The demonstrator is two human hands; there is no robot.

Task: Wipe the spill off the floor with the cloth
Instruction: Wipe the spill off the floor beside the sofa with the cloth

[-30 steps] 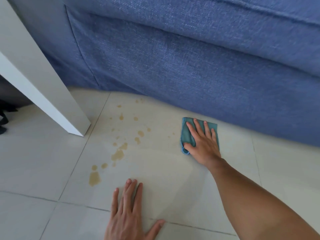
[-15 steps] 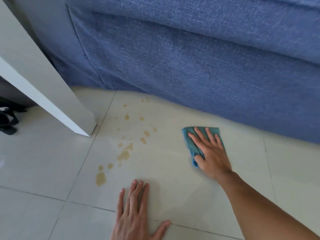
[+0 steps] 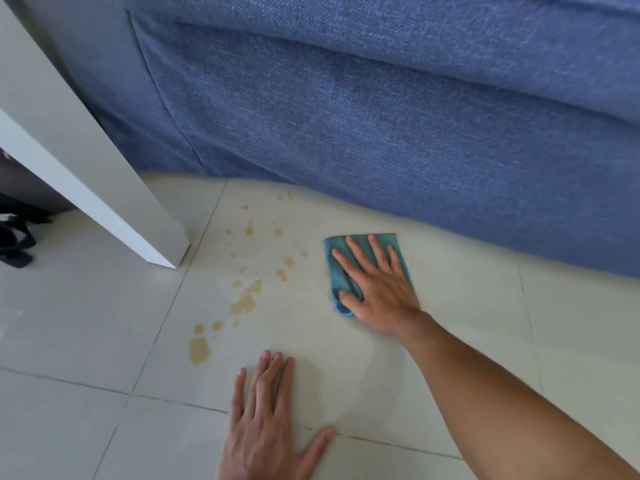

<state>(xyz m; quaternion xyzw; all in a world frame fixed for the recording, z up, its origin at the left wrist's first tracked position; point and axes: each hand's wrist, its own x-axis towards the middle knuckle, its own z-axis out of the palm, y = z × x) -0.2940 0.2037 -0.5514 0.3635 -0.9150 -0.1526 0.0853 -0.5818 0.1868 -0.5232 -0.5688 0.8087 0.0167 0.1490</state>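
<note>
Pale glossy floor tiles, large and square, split by thin dark grout lines. Behind, blue sofa in coarse woven fabric, seamed panel on its front, lower edge meeting the tiles just beyond the right hand. White furniture leg, flat-faced and square-cornered, slanting down to the tiles well left of both hands; dark crumpled item past it at the left edge, too cut off to identify.

Right hand flat on a teal cloth, fingers straight and spread, pointing away toward the sofa, thumb lying along the cloth's near left edge. Pressing, not gripping. Cloth folded into a soft rectangle, fine napped texture like microfibre, rounded fold at the near left corner peeking out under the thumb. Long axis running from near to far, roughly in line with the fingers, far short edge just short of the sofa. Lying flat on the tile, mostly hidden under palm and fingers.

Spill left of the right hand and apart from the cloth: tan-brown splashes, thin and translucent, scattered in a loose band from small dots near the sofa edge down to bigger irregular blotches. Largest blotch just beyond and left of the left hand's fingertips.

Left hand palm down on bare tile, fingers straight and close together, thumb splayed right across a grout line, holding nothing.
</note>
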